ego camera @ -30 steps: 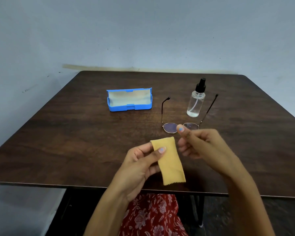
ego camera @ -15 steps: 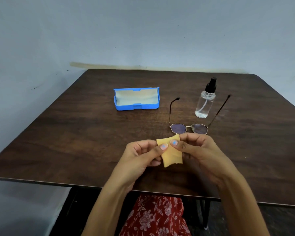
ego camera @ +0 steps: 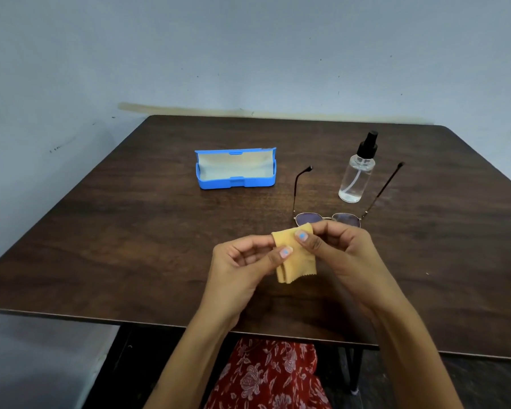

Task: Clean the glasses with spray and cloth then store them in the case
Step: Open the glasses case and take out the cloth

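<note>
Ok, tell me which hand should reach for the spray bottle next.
Right, probably. The spray bottle stands on the right side of the table, straight beyond the right hand. The left hand already pinches the cloth and could hold it alone.

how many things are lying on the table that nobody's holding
3: the blue case open at the back left, the spray bottle at the back right, the glasses just beyond the hands.

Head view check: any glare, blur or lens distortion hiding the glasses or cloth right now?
Head view: light soft and even, no glare on the glasses or spray bottle; wide-angle lens bows the table edges; cloth and both hands sharp, no motion blur.
</note>
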Action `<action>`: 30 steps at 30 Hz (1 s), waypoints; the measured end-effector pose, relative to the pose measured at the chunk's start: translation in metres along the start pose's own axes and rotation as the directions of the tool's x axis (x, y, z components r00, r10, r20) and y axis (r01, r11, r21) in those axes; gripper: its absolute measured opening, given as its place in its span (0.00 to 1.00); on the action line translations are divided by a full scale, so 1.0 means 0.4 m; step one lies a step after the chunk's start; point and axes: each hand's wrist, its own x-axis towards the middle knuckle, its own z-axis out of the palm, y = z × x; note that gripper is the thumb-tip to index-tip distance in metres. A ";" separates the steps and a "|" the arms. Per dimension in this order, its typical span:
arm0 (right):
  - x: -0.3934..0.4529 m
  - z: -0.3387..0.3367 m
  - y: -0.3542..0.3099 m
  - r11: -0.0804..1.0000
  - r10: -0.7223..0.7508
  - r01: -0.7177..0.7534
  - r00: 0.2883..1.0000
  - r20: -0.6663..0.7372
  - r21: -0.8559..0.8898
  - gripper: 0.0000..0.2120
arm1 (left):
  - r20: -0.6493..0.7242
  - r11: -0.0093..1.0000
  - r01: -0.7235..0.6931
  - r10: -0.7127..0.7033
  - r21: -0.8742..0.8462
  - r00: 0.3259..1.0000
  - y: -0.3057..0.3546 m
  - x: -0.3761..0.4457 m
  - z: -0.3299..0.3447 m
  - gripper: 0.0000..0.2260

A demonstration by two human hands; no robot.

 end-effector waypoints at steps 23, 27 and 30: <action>0.008 -0.021 0.002 0.998 0.056 -0.054 0.996 0.066 -0.040 0.13 | -0.033 1.000 0.017 -0.017 0.009 0.999 0.002 -0.014 0.002 0.13; 0.002 -0.021 0.006 0.998 -0.007 0.014 0.996 0.089 -0.068 0.19 | -0.023 1.000 -0.005 0.005 -0.010 1.000 0.002 -0.015 -0.001 0.15; 0.001 -0.024 0.009 0.994 -0.031 0.044 0.992 0.125 -0.101 0.21 | 0.004 0.999 0.031 -0.031 -0.043 1.000 0.003 -0.015 -0.001 0.10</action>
